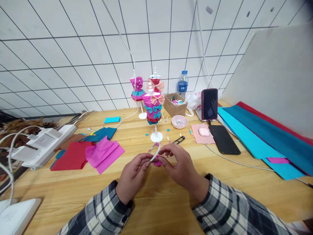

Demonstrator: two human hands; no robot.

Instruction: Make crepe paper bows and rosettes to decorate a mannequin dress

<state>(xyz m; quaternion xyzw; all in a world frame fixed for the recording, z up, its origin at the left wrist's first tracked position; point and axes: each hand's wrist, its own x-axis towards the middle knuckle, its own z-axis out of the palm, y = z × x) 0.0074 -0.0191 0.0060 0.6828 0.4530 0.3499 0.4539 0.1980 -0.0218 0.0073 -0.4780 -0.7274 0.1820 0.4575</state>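
Work with cloth and a white curved band at a wooden desk. Centrally, toward the near side, the left hand is pinching the band between thumb and fingers. The right hand is curling narrowly beside it, its thumb tip reaching a gathered magenta piece; whether its hidden fingers are closing on that piece cannot be told. Band and piece are lying close together; whether they are joined is hidden.

Beyond the hands, a front dress form is standing upright, with a left rear form and a right rear form standing nearer the desk's far edge. All three are wearing dresses trimmed with bows or a flower, and so appear largely finished. The gathered piece is sitting apart from them, and work on it seems to be under way, though how much is left cannot be judged. Snips are resting just beyond the right hand; toward the left edge, red cloth and magenta cloth are lying flat.
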